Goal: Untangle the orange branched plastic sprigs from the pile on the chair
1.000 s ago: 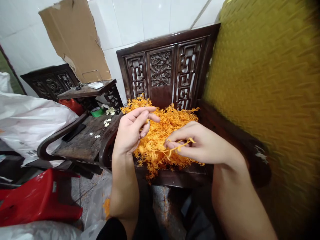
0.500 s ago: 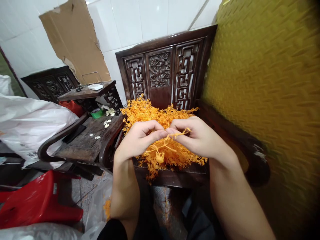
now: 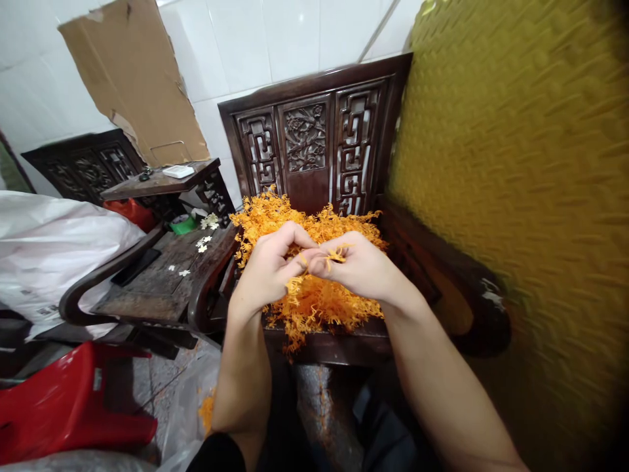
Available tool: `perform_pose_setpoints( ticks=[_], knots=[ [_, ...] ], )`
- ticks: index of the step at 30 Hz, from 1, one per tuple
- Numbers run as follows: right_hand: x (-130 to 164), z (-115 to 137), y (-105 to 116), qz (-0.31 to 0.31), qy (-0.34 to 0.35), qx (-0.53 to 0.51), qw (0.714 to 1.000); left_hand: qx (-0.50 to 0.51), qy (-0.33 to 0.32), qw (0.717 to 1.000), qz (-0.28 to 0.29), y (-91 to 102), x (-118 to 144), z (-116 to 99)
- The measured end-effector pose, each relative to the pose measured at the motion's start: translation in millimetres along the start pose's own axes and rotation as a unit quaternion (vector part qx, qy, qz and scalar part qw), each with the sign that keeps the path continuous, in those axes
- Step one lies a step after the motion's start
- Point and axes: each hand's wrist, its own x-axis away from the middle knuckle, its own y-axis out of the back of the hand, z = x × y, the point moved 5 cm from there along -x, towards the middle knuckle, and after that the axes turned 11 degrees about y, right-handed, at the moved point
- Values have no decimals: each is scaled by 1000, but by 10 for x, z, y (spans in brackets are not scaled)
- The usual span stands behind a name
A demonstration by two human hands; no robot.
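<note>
A heap of orange, branching plastic-looking sprigs (image 3: 334, 301) sits on the seat of a dark carved wooden chair (image 3: 304, 190). Above it, my left hand (image 3: 270, 269) and my right hand (image 3: 358, 269) meet at the fingertips, both closed in a pinch. A small orange sprig (image 3: 337, 254) pokes out over my right thumb and index finger. Another orange tip shows just below my left thumb; whether it is the same piece I cannot tell. The exact grip points are hidden by the fingers.
To the left, a second wooden chair (image 3: 142, 295) holds green tape (image 3: 183, 225) and small white flower-shaped pieces (image 3: 202, 245). A red plastic stool (image 3: 73, 393) and a clear plastic bag (image 3: 189, 400) are lower left. A yellow textured panel (image 3: 515, 164) rises at right.
The longer forked sprig that stuck out between my hands now shows only as short ends at my fingers. My right hand has shifted left and turned, and the view has moved slightly.
</note>
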Motion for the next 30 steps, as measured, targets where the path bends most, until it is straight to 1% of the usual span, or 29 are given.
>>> perform_pose_setpoints(
  ticks=[3, 5, 7, 9, 12, 14, 16, 17, 18, 19, 21, 23, 24, 26, 28, 30],
  knots=[
    [13, 13, 20, -25, -6, 14, 1000, 35, 17, 999, 8, 11, -23, 78],
    [19, 45, 19, -25, 3, 14, 1000, 64, 44, 997, 18, 3, -42, 142],
    [5, 91, 9, -22, 35, 16, 999, 104, 74, 992, 25, -20, -57, 198],
    [-23, 134, 3, -30, 84, 29, 996, 142, 98, 985, 7, -43, -67, 234],
    [-48, 173, -9, -50, 153, 60, 985, 176, 102, 978, -52, -63, -83, 267],
    [-16, 195, -14, -60, 186, 53, 979, 170, 96, 976, -96, -46, -109, 317],
    [65, 238, -10, -59, 212, -8, 975, 152, 92, 969, -171, 50, -136, 410],
    [114, 260, 2, -59, 215, -48, 974, 154, 96, 960, -214, 120, -143, 472],
    [161, 284, 27, -66, 215, -84, 971, 169, 105, 948, -247, 186, -146, 536],
    [201, 299, 69, -86, 211, -105, 968, 202, 119, 936, -261, 232, -149, 598],
    [247, 278, 196, -169, 183, -97, 964, 273, 150, 921, -235, 245, -159, 664],
    [249, 192, 324, -258, 140, -62, 954, 318, 165, 914, -188, 187, -160, 620],
    [234, 128, 371, -287, 111, -44, 951, 331, 166, 913, -168, 147, -156, 570],
    [190, 2, 424, -310, 64, -27, 948, 354, 168, 910, -135, 58, -151, 459],
    [151, -83, 440, -307, 40, -23, 951, 373, 175, 904, -114, -24, -151, 375],
    [130, -117, 426, -294, 32, -27, 955, 363, 184, 908, -102, -91, -155, 329]
  ],
)
